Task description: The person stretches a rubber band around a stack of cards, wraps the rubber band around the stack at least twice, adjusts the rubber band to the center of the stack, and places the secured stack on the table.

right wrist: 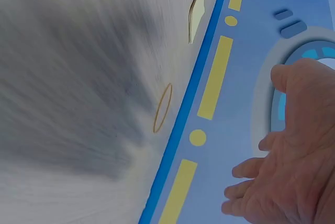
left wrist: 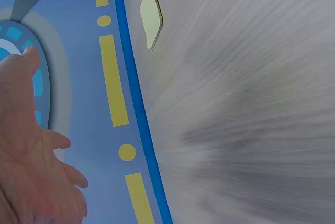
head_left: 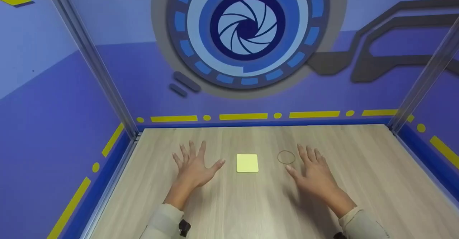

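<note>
A square yellow pad of sticky notes (head_left: 247,163) lies flat on the table, between the two hands. Just right of it lies a thin brown rubber band (head_left: 286,164), spread in a loop. My left hand (head_left: 195,169) is held over the table left of the pad, fingers spread and holding nothing. On the other side my right hand (head_left: 315,174) hovers with straight fingers, its thumb close to the band in the head view. In the right wrist view both the rubber band (right wrist: 163,108) and the pad (right wrist: 197,12) show beyond the table's shadowed part.
The light wood table (head_left: 229,210) ends at a blue back wall (head_left: 136,84) with yellow dashes and a round shutter design. Metal posts (head_left: 89,52) stand at the back corners, with blue side walls at left and right.
</note>
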Action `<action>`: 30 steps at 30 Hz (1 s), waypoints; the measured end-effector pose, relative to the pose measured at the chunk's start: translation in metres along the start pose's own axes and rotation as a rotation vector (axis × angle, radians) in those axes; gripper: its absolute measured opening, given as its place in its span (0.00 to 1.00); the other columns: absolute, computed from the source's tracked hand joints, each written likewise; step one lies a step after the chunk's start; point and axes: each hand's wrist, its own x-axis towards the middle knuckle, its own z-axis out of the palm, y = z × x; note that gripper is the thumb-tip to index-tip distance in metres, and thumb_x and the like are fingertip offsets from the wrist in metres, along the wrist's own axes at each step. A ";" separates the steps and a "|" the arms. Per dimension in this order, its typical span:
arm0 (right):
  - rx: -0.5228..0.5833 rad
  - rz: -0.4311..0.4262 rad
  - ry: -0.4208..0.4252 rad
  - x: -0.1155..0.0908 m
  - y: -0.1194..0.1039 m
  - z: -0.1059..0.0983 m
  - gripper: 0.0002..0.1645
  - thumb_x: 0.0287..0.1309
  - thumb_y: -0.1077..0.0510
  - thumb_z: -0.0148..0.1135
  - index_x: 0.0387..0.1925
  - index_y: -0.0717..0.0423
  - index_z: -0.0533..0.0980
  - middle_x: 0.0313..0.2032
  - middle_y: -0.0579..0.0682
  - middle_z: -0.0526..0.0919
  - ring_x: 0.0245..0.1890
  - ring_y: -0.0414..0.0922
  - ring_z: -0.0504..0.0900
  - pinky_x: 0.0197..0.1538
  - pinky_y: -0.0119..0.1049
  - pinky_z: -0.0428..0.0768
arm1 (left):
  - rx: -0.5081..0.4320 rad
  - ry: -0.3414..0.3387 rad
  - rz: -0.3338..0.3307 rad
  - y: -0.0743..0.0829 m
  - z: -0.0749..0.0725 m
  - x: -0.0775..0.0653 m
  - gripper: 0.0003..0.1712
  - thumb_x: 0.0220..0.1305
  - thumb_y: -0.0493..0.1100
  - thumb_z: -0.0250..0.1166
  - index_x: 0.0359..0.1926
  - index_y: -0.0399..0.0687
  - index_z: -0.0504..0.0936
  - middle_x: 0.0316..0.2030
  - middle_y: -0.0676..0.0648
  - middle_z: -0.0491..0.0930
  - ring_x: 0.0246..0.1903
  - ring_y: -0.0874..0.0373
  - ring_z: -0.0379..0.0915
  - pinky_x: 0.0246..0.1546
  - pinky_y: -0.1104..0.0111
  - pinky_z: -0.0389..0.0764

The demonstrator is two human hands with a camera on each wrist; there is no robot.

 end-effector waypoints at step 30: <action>0.512 0.294 -0.135 0.048 -0.054 0.094 0.26 0.67 0.56 0.71 0.59 0.69 0.78 0.43 0.58 0.85 0.35 0.44 0.82 0.35 0.34 0.82 | -0.398 -0.141 0.029 0.025 0.090 0.036 0.53 0.61 0.46 0.80 0.79 0.34 0.63 0.70 0.32 0.70 0.74 0.37 0.66 0.78 0.44 0.71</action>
